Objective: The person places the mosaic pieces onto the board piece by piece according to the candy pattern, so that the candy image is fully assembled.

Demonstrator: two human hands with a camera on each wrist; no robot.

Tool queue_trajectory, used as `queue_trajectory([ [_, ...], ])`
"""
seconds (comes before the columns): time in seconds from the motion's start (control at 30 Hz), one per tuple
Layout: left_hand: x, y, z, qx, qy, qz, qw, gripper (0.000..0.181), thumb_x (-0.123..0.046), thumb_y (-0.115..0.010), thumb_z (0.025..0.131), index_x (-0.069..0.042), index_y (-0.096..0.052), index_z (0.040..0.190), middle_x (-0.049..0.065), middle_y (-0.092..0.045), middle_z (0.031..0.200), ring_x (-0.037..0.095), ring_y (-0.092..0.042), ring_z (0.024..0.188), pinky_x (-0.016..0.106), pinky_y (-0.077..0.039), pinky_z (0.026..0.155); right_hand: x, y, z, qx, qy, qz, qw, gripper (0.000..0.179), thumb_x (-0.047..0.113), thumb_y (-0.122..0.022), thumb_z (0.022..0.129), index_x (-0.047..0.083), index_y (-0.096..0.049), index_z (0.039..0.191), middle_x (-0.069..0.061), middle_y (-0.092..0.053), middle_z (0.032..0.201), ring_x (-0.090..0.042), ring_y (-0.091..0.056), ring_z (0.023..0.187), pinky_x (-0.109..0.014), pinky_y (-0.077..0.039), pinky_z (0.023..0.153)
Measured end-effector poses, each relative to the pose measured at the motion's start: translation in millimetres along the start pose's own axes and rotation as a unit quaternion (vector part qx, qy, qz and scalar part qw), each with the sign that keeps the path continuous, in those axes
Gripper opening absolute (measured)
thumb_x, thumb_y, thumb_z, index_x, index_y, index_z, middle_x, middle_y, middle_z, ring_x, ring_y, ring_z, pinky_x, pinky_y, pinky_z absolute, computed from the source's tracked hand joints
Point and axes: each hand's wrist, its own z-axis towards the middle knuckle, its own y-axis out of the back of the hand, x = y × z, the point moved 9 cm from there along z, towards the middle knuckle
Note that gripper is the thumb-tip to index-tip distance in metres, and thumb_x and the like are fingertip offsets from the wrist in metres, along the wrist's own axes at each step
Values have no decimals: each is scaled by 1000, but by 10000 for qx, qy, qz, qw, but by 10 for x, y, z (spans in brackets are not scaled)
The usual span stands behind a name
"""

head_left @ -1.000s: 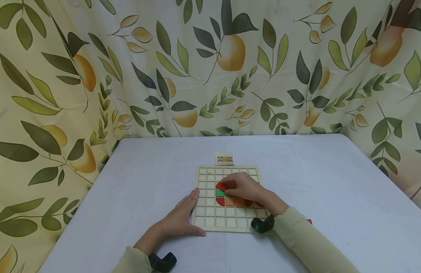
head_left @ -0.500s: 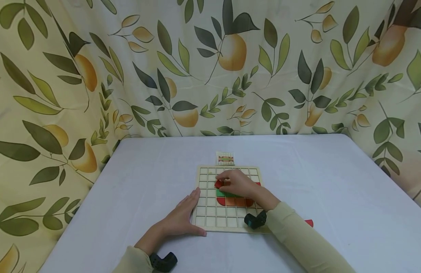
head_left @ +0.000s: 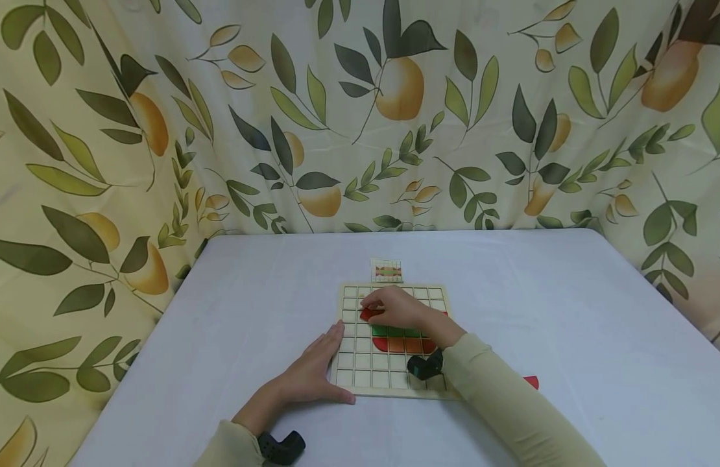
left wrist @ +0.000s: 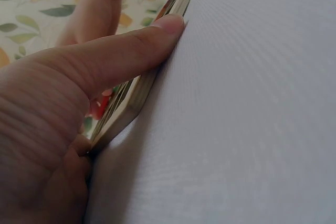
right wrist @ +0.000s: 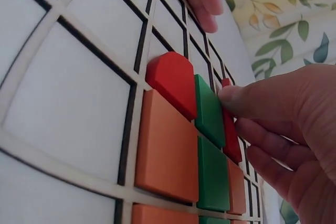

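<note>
A square wooden grid board (head_left: 360,379) lies on the table. My right hand (head_left: 403,308) pinches a red tile (right wrist: 229,124) between thumb and fingers, at the upper left of the tile group. Just nearer is a row of green tiles (head_left: 395,331). Below that comes a row of orange tiles (head_left: 403,346), with a round-cornered red tile (right wrist: 176,85) at its left end. My left hand (head_left: 307,373) rests against the board's left edge, fingers extended, its thumb along the near edge. Part of the top row is hidden behind my right hand.
A small pattern card (head_left: 386,270) stands just beyond the board's far edge. To the right, a red piece (head_left: 532,382) shows partly from behind my right forearm. White cloth covers the table (head_left: 266,279), and a leaf-patterned curtain (head_left: 360,162) hangs behind it.
My right hand has shifted left with the red tile, uncovering more of the green and orange rows and some red at the top row's right end. The left hand stays against the board.
</note>
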Motion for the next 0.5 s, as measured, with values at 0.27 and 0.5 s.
queue_trajectory([
  [0.27,-10,11,-5,14,5,-20,10000,126,-63,-75,58,-8,-6,148,1,-4,154,13,-2,138,39,-9,110,14,-40,41,33,62,-142,9999,30,1,-66,81,2,-66,111,-7,-65,105,-15,-59,90,-28,-50,82],
  [0.5,-22,9,-7,35,-1,-83,10000,126,-62,-75,58,-8,-6,148,1,-5,153,12,-2,138,39,-9,110,74,-67,56,-29,337,-471,9983,28,-1,-65,80,1,-67,108,-6,-67,100,-14,-56,78,-26,-50,74],
])
